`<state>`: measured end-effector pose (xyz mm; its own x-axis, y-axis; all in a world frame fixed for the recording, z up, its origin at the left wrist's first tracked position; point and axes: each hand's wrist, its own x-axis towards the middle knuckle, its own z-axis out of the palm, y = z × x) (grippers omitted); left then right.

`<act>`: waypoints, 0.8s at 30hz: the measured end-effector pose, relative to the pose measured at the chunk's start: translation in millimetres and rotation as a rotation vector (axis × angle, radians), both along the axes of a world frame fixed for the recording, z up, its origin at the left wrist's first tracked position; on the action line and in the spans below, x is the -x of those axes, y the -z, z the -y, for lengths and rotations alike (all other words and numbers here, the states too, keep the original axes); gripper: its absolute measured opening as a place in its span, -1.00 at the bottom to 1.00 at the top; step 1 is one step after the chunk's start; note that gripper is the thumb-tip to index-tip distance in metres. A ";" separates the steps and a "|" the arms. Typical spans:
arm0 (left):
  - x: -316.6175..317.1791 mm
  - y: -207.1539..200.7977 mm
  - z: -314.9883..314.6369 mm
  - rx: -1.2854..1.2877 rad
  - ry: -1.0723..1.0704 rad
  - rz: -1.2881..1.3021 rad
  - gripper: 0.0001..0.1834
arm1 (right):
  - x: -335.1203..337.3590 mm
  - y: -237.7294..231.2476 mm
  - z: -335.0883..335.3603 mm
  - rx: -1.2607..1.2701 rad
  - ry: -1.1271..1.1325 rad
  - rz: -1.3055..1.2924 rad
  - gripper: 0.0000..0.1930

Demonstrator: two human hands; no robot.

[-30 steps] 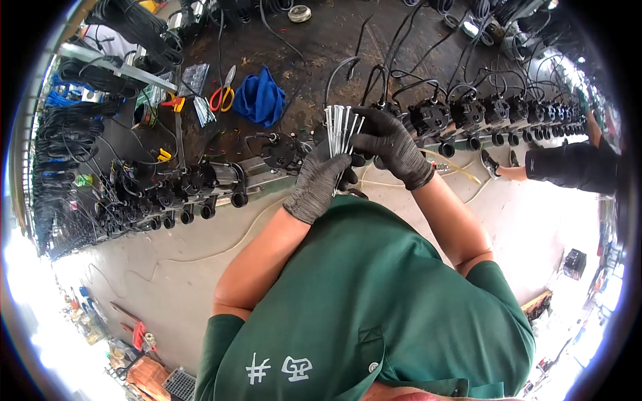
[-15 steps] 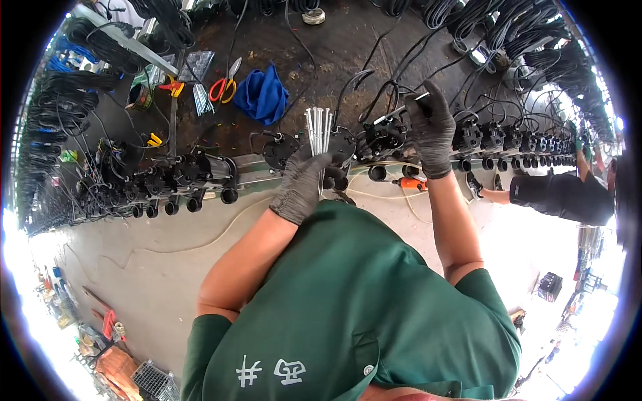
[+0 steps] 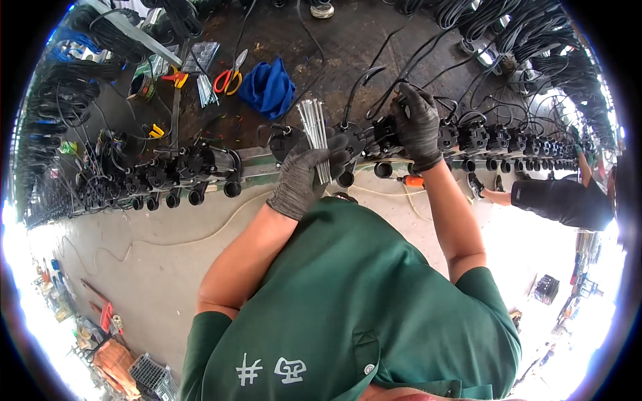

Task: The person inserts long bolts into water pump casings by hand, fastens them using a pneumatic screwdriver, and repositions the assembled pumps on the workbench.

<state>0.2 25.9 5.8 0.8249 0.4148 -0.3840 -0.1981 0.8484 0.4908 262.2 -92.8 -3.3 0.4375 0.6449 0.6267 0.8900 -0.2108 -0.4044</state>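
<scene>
My left hand, in a dark grey glove, is closed round a bundle of long silvery screws, their heads pointing away from me. Behind that hand stand round black motor housings. My gloved right hand is over another black housing in the row along the bench edge. Its fingers are bent together at the housing's top; what they hold, if anything, is hidden by the glove.
On the dark bench lie a blue cloth, orange-handled scissors and more long screws. Coiled black cables hang beyond. An orange-and-black tool hangs below the bench edge. Another person stands at far right.
My right hand has turned and come down over the housing; the screws it held no longer show. The bundle in my left hand has tilted to the left.
</scene>
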 end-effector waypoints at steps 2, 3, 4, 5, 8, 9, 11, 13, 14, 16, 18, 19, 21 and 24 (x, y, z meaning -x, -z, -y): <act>1.0 -2.7 -1.3 0.010 0.002 -0.005 -0.48 | 1.0 -1.6 -0.7 -0.008 0.011 -0.042 -0.55; 1.7 -3.2 -1.8 0.020 0.005 -0.006 -0.46 | 1.4 0.2 -0.6 -0.008 0.011 -0.044 -0.55; 2.4 -3.4 -2.2 0.020 0.005 -0.008 -0.46 | 1.0 2.8 -0.1 -0.027 0.014 -0.044 -0.55; 3.3 -3.6 -3.0 0.040 0.024 0.033 -0.44 | 0.7 4.3 0.0 -0.046 0.018 -0.044 -0.55; 5.6 -5.8 -2.9 0.062 0.043 0.077 -0.40 | -1.6 5.4 -0.5 -0.047 0.011 0.014 -0.56; 6.0 -7.4 -2.0 0.063 0.041 0.081 -0.39 | -3.4 5.9 -0.4 -0.046 0.015 0.013 -0.56; 5.3 -11.5 -0.1 0.055 0.042 0.081 -0.39 | -6.3 6.4 -0.2 0.056 -0.087 0.165 -0.60; 4.4 -14.9 1.0 0.047 0.045 0.082 -0.39 | -2.1 3.7 1.2 0.102 -0.107 0.195 -0.62; 3.9 -16.4 1.0 -0.013 0.060 0.062 -0.40 | 1.7 0.6 1.7 0.149 -0.130 0.227 -0.63; 3.0 -19.2 2.3 -0.077 0.081 0.040 -0.40 | 11.4 -9.2 5.2 0.118 -0.128 0.186 -0.60; 1.6 -22.1 5.3 -0.092 0.116 0.034 -0.42 | 19.2 -19.1 7.2 0.015 -0.092 0.174 -0.62; 0.2 -24.8 7.4 -0.093 0.128 0.028 -0.42 | 29.9 -26.2 8.7 0.013 -0.079 0.168 -0.62; -4.9 -30.6 11.4 -0.135 0.166 0.012 -0.47 | 54.9 -38.2 7.3 -0.064 -0.297 -0.690 -0.63; -14.7 -33.3 10.8 -0.522 0.334 -0.079 -0.52 | 69.4 -32.9 6.5 -0.091 -0.510 -1.273 -0.65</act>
<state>14.9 15.0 39.1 0.9197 0.2891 -0.2655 0.0900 0.5030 0.8596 192.9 -99.4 29.6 0.4659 0.8846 0.0228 -0.1324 0.0952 -0.9866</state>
